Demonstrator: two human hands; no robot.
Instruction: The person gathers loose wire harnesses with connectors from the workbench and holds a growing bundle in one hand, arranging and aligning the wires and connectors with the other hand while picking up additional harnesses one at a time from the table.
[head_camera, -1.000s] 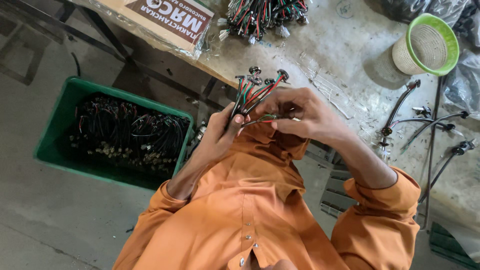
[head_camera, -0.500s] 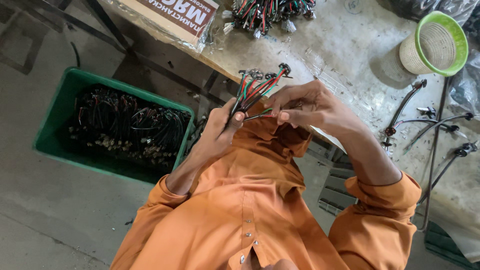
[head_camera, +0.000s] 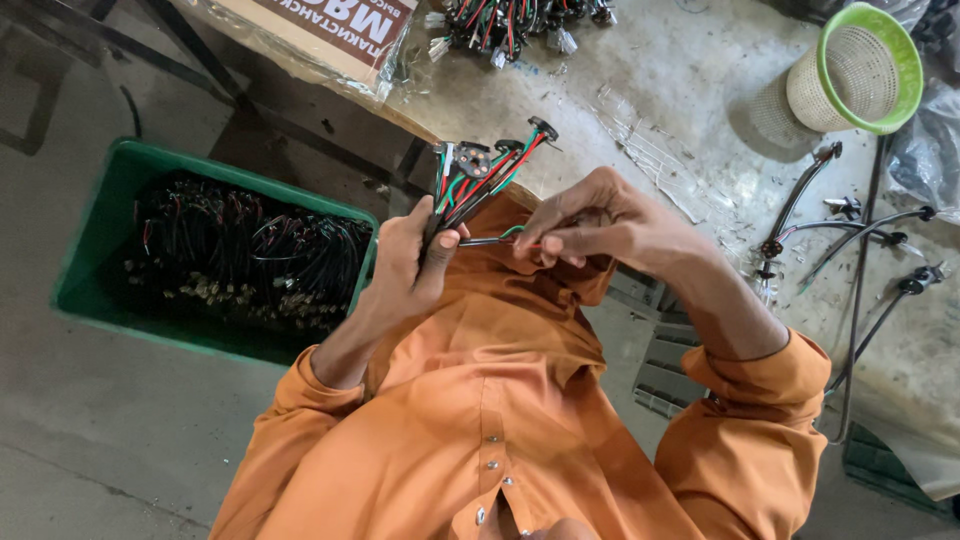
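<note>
Left hand (head_camera: 415, 255) clamped on wire bundle (head_camera: 478, 180), raised a little higher above the green crate (head_camera: 105, 215) than a second ago; right hand (head_camera: 590, 220) pinched together on one wire (head_camera: 490, 241) beside it, still mid-sorting.

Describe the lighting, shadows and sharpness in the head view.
Head view: hard daylight on the workbench, the basket casting a crisp shadow leftward; the green crate sits in dimmer shade; both hands, left and right, and the wire bundle are sharp.

Plastic-wrapped brown carton (head_camera: 320, 35), table's edge
</note>
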